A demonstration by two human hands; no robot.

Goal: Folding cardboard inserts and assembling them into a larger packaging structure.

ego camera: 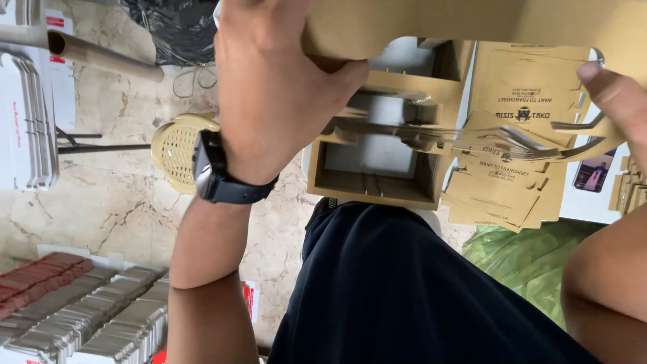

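My left hand (269,87), with a dark watch on the wrist, grips the left side of a brown cardboard box (418,20) held close to the camera at the top of the view. My right hand (617,101) pinches the box's right end, only the thumb and part of the palm showing. Below the box stands a folded open cardboard box (371,182) on a white surface, and beside it lies a stack of flat printed cardboard blanks (519,168). My dark-clothed lap fills the lower middle.
A marble floor (114,195) lies to the left with a cream plastic stool (176,152), a cardboard tube (101,57) and stacks of flat white and red boxes (74,310). A green plastic bag (526,259) and a phone (593,172) sit at right.
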